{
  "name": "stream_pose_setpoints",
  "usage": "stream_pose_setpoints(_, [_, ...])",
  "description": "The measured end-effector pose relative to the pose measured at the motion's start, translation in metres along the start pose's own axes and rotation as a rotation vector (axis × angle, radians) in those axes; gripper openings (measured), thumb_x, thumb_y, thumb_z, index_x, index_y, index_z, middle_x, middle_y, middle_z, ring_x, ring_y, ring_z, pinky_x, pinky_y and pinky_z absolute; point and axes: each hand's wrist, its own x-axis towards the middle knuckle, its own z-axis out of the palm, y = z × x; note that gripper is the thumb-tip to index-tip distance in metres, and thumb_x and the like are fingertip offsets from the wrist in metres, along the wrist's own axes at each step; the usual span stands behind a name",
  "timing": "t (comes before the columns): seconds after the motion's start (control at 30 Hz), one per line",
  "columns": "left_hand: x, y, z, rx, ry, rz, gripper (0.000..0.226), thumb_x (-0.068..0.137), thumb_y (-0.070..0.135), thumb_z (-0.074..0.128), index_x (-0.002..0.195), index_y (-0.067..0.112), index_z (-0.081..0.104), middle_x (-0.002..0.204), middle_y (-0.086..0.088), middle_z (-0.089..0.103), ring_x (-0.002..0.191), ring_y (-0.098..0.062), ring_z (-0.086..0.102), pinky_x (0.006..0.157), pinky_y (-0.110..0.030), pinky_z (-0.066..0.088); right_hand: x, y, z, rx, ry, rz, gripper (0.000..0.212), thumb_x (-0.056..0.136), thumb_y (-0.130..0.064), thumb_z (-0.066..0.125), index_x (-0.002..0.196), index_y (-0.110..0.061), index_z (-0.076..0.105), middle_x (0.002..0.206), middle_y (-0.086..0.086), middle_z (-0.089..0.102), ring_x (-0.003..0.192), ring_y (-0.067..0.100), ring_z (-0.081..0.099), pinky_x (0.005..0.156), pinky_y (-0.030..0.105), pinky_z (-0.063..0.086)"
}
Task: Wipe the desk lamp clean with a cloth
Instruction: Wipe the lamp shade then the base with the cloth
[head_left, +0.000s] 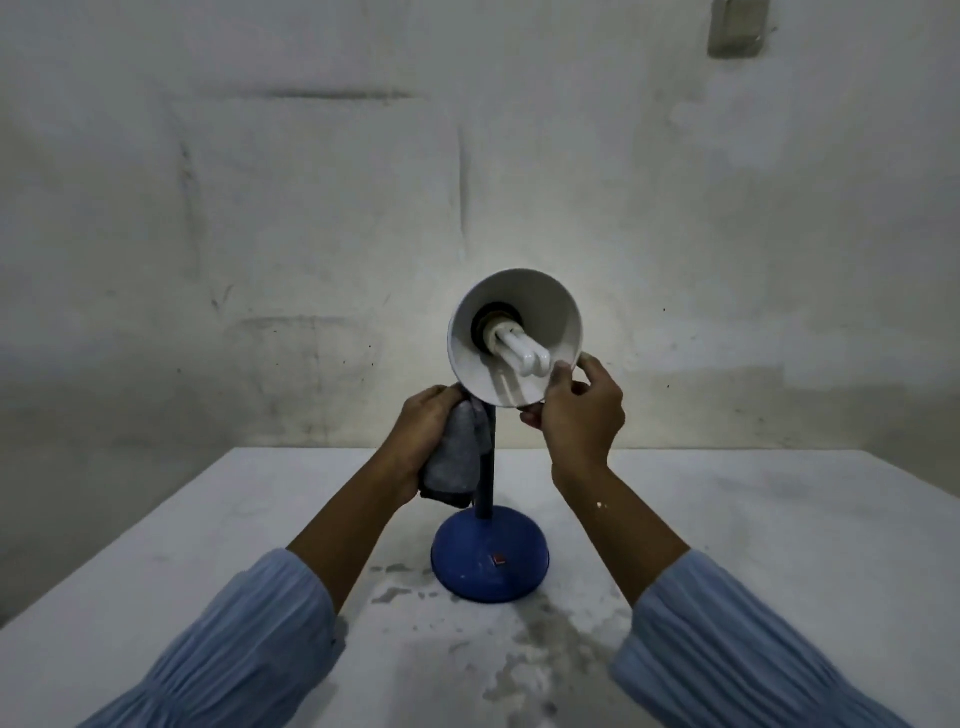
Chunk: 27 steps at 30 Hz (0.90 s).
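Two hands work on the desk lamp (493, 431), which stands on its round blue base (489, 556) in the middle of the white table (779, 545). The right hand (579, 415) is closed in a grip on the lower rim of the white shade (514, 338), thumb inside the rim and fingers curled behind it. Just above this grip, inside the shade, the white bulb (522, 348) points toward the camera. The left hand (423, 436) is clamped on a grey cloth (457, 457) and presses it against the dark stem (485, 467), below the shade. Under this grip the cloth hangs down beside the stem, above the base. Both sleeves (234, 649) are light blue.
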Motion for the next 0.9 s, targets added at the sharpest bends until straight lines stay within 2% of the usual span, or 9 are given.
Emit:
stream_pose_setpoints(0.1, [-0.015, -0.01, 0.016, -0.201, -0.13, -0.097, 0.022, 0.087, 0.024, 0.05, 0.08, 0.007, 0.062, 0.076, -0.01, 0.061, 0.069, -0.021, 0.058, 0.066, -0.03, 0.046, -0.005, 0.003, -0.009, 0.008, -0.107, 0.097, 0.014, 0.093, -0.03, 0.052, 0.106, -0.027, 0.058, 0.08, 0.001, 0.067, 0.064, 0.016, 0.07, 0.065, 0.032, 0.058])
stream_pose_setpoints(0.23, [-0.023, -0.015, 0.046, -0.339, -0.066, -0.275, 0.041, 0.089, 0.041, 0.042, 0.084, 0.011, 0.069, 0.078, -0.012, 0.07, 0.071, -0.023, 0.066, 0.062, -0.03, 0.05, -0.025, 0.022, -0.018, -0.109, -0.383, 0.296, 0.061, 0.078, -0.052, 0.061, 0.13, -0.031, 0.038, 0.103, -0.002, 0.061, 0.089, 0.014, 0.062, 0.071, 0.032, 0.054])
stream_pose_setpoints(0.33, [-0.025, -0.013, 0.063, -0.408, -0.142, -0.348, 0.046, 0.094, 0.046, 0.035, 0.1, 0.014, 0.067, 0.095, -0.011, 0.072, 0.087, -0.025, 0.068, 0.068, -0.032, 0.053, -0.028, 0.032, -0.028, -0.038, -0.435, 0.432, 0.055, 0.074, -0.041, 0.068, 0.123, -0.034, 0.044, 0.113, 0.004, 0.061, 0.101, 0.025, 0.061, 0.085, 0.048, 0.054])
stream_pose_setpoints(0.43, [-0.026, -0.001, 0.063, -0.333, -0.107, -0.311, 0.04, 0.097, 0.036, 0.03, 0.118, 0.01, 0.052, 0.109, -0.015, 0.062, 0.089, -0.028, 0.06, 0.064, -0.034, 0.05, -0.009, 0.03, -0.048, 0.148, -0.405, 0.595, 0.039, 0.082, -0.02, 0.063, 0.118, -0.029, 0.05, 0.11, 0.012, 0.059, 0.096, 0.032, 0.061, 0.064, 0.044, 0.057])
stream_pose_setpoints(0.53, [-0.028, -0.002, 0.062, -0.281, 0.242, -0.135, 0.025, 0.095, 0.027, 0.033, 0.11, 0.012, 0.045, 0.1, -0.013, 0.057, 0.086, -0.027, 0.056, 0.071, -0.036, 0.047, 0.004, 0.029, -0.066, 0.158, -0.387, 0.628, 0.032, 0.084, -0.013, 0.06, 0.113, -0.023, 0.054, 0.107, 0.014, 0.06, 0.087, 0.028, 0.061, 0.055, 0.034, 0.052])
stream_pose_setpoints(0.6, [-0.031, 0.001, 0.062, -0.179, 0.442, 0.196, 0.022, 0.094, 0.02, 0.04, 0.114, 0.014, 0.042, 0.111, -0.014, 0.053, 0.097, -0.03, 0.055, 0.08, -0.04, 0.048, 0.01, 0.03, -0.069, 0.136, -0.339, 0.599, 0.026, 0.084, -0.011, 0.06, 0.106, -0.024, 0.056, 0.103, 0.013, 0.061, 0.084, 0.026, 0.06, 0.057, 0.034, 0.052])
stream_pose_setpoints(0.7, [-0.029, 0.01, 0.061, 0.241, 0.522, 0.622, 0.042, 0.089, 0.009, 0.052, 0.128, 0.012, 0.037, 0.122, -0.011, 0.046, 0.101, -0.018, 0.05, 0.076, -0.026, 0.047, 0.013, 0.027, -0.067, 0.171, -0.332, 0.58, 0.026, 0.083, -0.012, 0.061, 0.105, -0.024, 0.056, 0.101, 0.012, 0.061, 0.083, 0.027, 0.06, 0.057, 0.034, 0.053])
stream_pose_setpoints(0.77, [-0.022, 0.015, 0.057, 0.43, 0.573, 0.691, 0.043, 0.091, 0.005, 0.05, 0.131, 0.012, 0.036, 0.122, -0.013, 0.048, 0.101, -0.016, 0.05, 0.075, -0.024, 0.045, 0.013, 0.024, -0.064, 0.202, -0.346, 0.568, 0.027, 0.082, -0.013, 0.063, 0.106, -0.024, 0.057, 0.099, 0.011, 0.062, 0.082, 0.026, 0.061, 0.054, 0.031, 0.052])
stream_pose_setpoints(0.9, [-0.012, 0.019, 0.036, 0.473, 0.628, 0.706, 0.042, 0.089, -0.003, 0.051, 0.128, 0.011, 0.043, 0.113, -0.017, 0.058, 0.097, -0.026, 0.059, 0.079, -0.034, 0.054, 0.016, 0.021, -0.058, 0.211, -0.335, 0.509, 0.023, 0.081, -0.014, 0.064, 0.1, -0.025, 0.059, 0.097, 0.009, 0.064, 0.079, 0.023, 0.062, 0.052, 0.029, 0.052])
